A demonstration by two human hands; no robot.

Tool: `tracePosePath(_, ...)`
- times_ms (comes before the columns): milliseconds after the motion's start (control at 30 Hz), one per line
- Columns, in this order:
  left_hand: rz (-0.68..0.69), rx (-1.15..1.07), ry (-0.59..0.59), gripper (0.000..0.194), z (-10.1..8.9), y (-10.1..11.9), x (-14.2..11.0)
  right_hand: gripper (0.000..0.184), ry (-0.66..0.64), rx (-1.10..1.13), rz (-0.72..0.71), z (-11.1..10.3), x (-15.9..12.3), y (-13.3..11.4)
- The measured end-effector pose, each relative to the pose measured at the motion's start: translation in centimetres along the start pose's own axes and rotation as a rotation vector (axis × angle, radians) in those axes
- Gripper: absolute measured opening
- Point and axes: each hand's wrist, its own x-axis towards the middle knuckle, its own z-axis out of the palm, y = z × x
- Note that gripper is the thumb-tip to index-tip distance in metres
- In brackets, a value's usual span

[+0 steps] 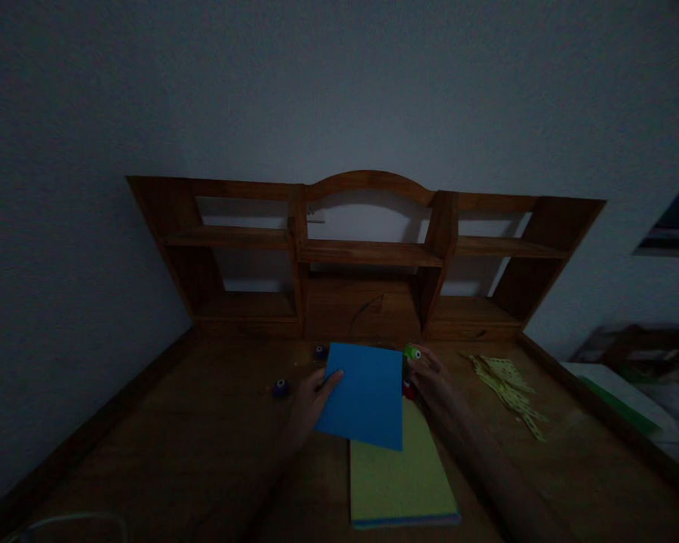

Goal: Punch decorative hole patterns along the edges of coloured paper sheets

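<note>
My left hand (311,400) grips a sheet of blue paper (365,396) at its left edge, thumb on top. The sheet is raised over the far part of a yellow paper stack (401,475). At the sheet's upper right corner, my right hand (433,377) is closed on a small green paper punch (412,352) with a round white spot. Just below that hand is a small red punch (408,389), partly hidden. To the left are two dark purple punches, one nearer (281,388) and one behind (320,352) by the sheet's corner.
Yellow paper scraps (506,388) full of cut holes lie on the right of the wooden desk (192,437). A wooden shelf unit (370,253) stands along the back against the wall. A pale cord (79,517) curves at the front left. The room is dim.
</note>
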Motion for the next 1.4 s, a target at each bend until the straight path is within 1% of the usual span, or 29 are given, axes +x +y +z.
tracePosePath(100, -0.018, 0.026, -0.007, 0.049, -0.1, -0.3, 0.2, 0.037, -0.003, 0.076, 0.051, 0.2, -0.2, 0.2)
tracePosePath(233, -0.006, 0.073, -0.005, 0.050, -0.3, -0.5, 0.1, 0.033, -0.022, 0.111, 0.107, 0.4, -0.4, 0.2)
tracePosePath(333, 0.005, 0.068, -0.001, 0.048, -0.2, -0.2, -0.2, 0.026, 0.010, 0.132, 0.115, 0.4, -0.4, 0.5)
tracePosePath(433, 0.004, 0.058, -0.010, 0.048, -0.1, 0.1, -0.4, 0.028, 0.038, 0.111, 0.090, 0.4, -0.2, 1.0)
tracePosePath(600, -0.032, 0.033, -0.019, 0.049, -0.2, 0.1, -0.4, 0.027, 0.064, 0.053, 0.003, 0.5, -0.3, 1.5)
tracePosePath(733, -0.074, -0.016, -0.045, 0.053, -0.2, 0.1, -0.4, 0.029, 0.105, -0.006, -0.064, 0.7, -0.5, 1.4)
tracePosePath(867, -0.068, -0.034, -0.042, 0.051, -0.2, 0.0, -0.3, 0.030, 0.143, -0.040, -0.113, 1.0, -0.6, 0.9)
tracePosePath(1033, -0.049, -0.021, -0.028, 0.051, -0.1, -0.2, -0.4, 0.036, 0.133, -0.059, -0.119, 1.2, -0.8, 0.7)
tracePosePath(1133, -0.059, -0.052, -0.030, 0.051, 0.0, -0.1, -0.5, 0.040, 0.137, -0.052, -0.121, 1.2, -0.7, 0.8)
tracePosePath(1233, -0.053, -0.075, -0.030, 0.049, 0.0, 0.2, -0.6, 0.038, 0.147, -0.041, -0.134, 1.3, -0.7, 0.9)
tracePosePath(1400, -0.033, -0.041, -0.025, 0.049, -0.1, 0.4, -0.6, 0.038, 0.138, -0.072, -0.143, 1.4, -0.9, 0.7)
